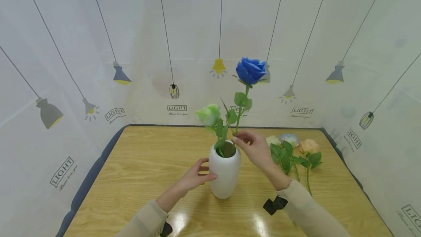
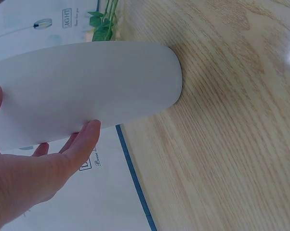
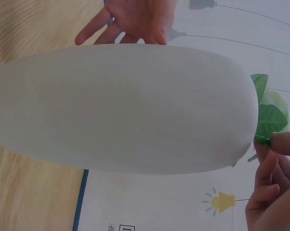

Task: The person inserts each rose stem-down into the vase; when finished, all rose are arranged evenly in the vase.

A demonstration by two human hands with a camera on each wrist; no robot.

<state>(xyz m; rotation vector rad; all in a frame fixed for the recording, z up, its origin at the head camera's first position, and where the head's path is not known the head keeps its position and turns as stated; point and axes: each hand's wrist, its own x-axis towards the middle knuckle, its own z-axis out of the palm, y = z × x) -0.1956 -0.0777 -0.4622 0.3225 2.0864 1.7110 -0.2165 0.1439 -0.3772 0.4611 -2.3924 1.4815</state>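
A white vase (image 1: pixel 224 175) stands upright on the table. My left hand (image 1: pixel 194 176) holds its left side, with the thumb toward the front and the fingers spread around toward the back. Above the vase's rim, my right hand (image 1: pixel 256 151) pinches the stem of a blue rose (image 1: pixel 251 71) between thumb and fingers. The rose's bloom points up, and the lower stem end is hidden by the hand and the rim. A pale green-white flower (image 1: pixel 209 115) with green leaves leans left out of the vase's mouth. In the right wrist view the pinching fingertips (image 3: pixel 280 142) are right at the rim.
On the table to the right lie a peach rose (image 1: pixel 309 146), a pale blue-white flower (image 1: pixel 289 140) and a cream flower (image 1: pixel 273 141), with leafy stems toward me. The wooden table (image 1: pixel 148 164) ends at a wall sheet (image 1: pixel 194 39) printed with hanging lamps.
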